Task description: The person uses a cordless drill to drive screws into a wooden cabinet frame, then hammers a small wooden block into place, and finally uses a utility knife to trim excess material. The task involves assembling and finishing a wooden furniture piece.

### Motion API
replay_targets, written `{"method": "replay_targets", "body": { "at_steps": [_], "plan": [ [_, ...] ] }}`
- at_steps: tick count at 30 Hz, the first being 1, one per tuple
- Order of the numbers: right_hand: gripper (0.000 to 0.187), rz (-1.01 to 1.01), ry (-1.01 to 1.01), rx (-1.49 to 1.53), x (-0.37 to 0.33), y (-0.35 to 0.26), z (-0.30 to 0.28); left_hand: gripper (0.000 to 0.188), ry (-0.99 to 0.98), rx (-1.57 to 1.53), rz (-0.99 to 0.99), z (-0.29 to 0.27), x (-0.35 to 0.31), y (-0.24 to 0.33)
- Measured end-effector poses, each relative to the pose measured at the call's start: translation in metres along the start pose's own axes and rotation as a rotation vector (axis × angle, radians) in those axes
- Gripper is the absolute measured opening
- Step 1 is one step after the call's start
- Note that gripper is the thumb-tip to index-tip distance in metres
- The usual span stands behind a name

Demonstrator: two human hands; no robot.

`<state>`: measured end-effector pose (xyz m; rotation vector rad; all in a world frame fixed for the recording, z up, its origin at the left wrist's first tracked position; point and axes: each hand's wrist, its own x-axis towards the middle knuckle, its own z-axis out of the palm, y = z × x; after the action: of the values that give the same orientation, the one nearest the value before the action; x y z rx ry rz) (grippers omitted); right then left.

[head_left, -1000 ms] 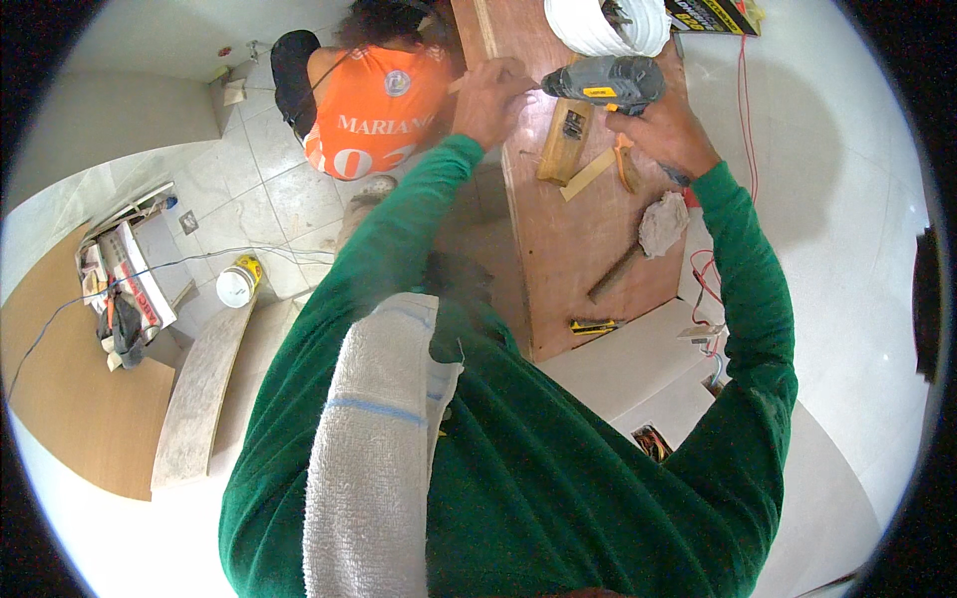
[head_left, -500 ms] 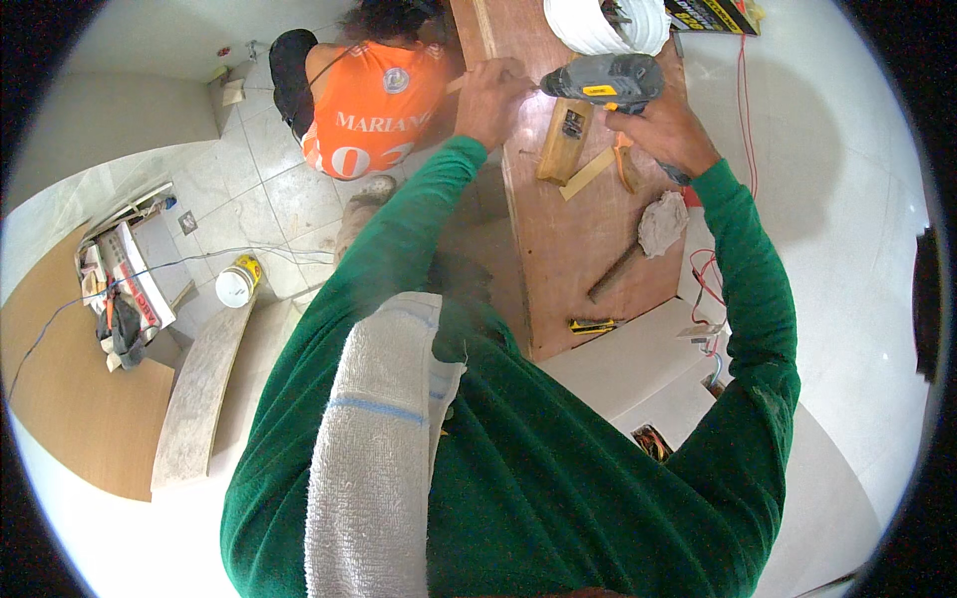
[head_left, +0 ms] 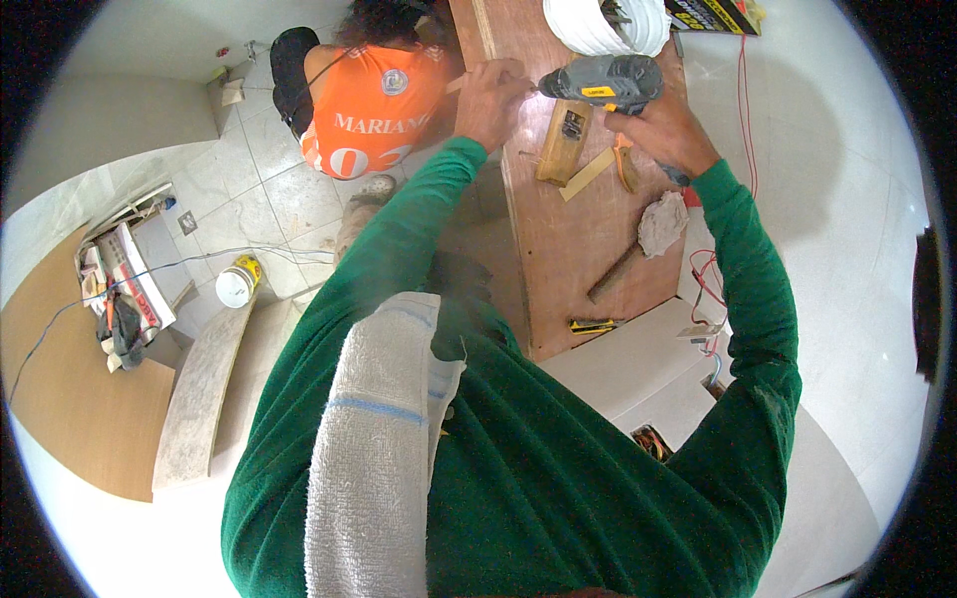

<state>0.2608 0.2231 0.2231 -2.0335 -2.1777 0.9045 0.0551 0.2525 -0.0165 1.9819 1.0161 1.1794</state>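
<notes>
My right hand point(head_left: 674, 135) is wrapped round the grip of a dark grey and yellow cordless drill point(head_left: 610, 80), which lies level and points left. Its lit tip meets the fingers of my left hand point(head_left: 493, 105). Those fingers are pinched together at the edge of a reddish plywood board point(head_left: 598, 229); whatever small thing they hold is too small to make out. Just below the drill, a wooden block plane point(head_left: 563, 148) rests on the board. Beside it lies a tool with an orange handle point(head_left: 626, 164) and a flat pale blade point(head_left: 588, 175).
A person in an orange shirt point(head_left: 374, 105) crouches left of the board. A white bucket point(head_left: 638, 30) stands at its far end. Nearer lie a crumpled whitish lump point(head_left: 662, 224), a dark strip point(head_left: 615, 271) and a yellow-black utility knife point(head_left: 595, 326). Red wires point(head_left: 743, 110) run along the right.
</notes>
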Motion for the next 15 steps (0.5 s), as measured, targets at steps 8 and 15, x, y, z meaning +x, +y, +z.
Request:
{"method": "replay_targets", "body": {
  "at_steps": [8,15],
  "plan": [
    [0.048,-0.021,0.014,-0.034,0.001,0.000,0.000,0.018,0.010,-0.048,-0.004,-0.002,0.002,0.001],
    [0.048,0.000,-0.034,-0.011,0.004,0.006,-0.003,0.041,0.119,0.015,-0.126,-0.021,-0.025,0.035]
  ]
}}
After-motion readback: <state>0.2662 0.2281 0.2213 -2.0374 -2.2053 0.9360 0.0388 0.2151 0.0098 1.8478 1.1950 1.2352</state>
